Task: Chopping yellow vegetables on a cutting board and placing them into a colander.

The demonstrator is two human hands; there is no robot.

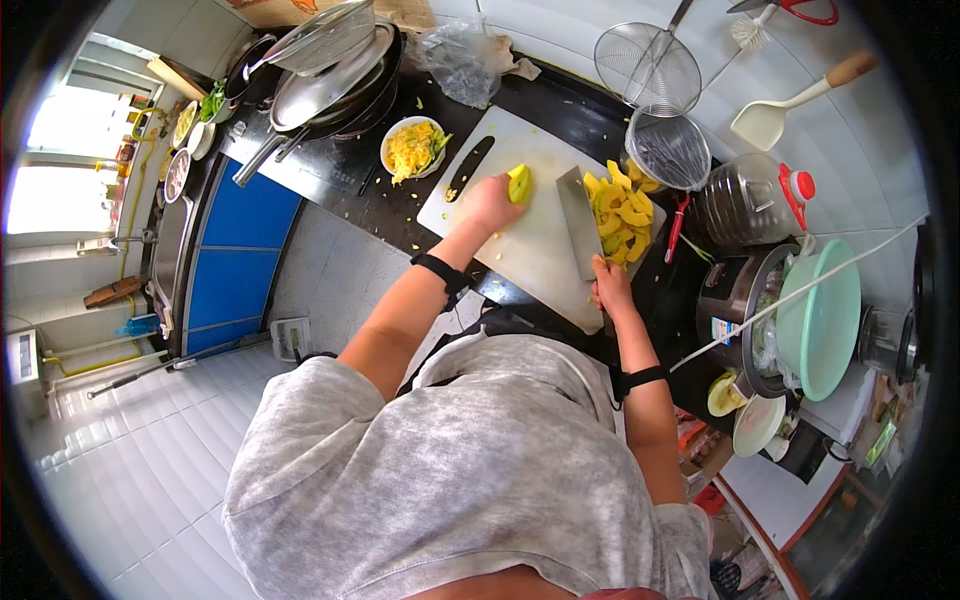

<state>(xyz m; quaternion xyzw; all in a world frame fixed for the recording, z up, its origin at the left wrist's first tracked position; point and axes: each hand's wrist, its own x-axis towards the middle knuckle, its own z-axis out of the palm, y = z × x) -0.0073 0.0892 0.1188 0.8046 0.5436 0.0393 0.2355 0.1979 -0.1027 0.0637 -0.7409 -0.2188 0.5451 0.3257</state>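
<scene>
My left hand (487, 204) grips a yellow-green piece of squash (520, 184) above the left part of a white cutting board (517, 262). In my right hand (611, 285) is the handle of a cleaver (579, 221), its broad blade standing over the board. Right beside the blade lies a pile of cut yellow squash pieces (622, 210). A white bowl (417, 150) of yellow pulp and scraps stands left of the board. Small seeds are scattered on the board and the black countertop (345, 202).
A lidded wok (330, 90) and a strainer basket (322, 37) stand at the back left. To the right are a red-handled peeler (677, 229), a large plastic jug (742, 199), a rice cooker (720, 300) and a green basin (821, 322). A white cable (802, 296) crosses in front of them.
</scene>
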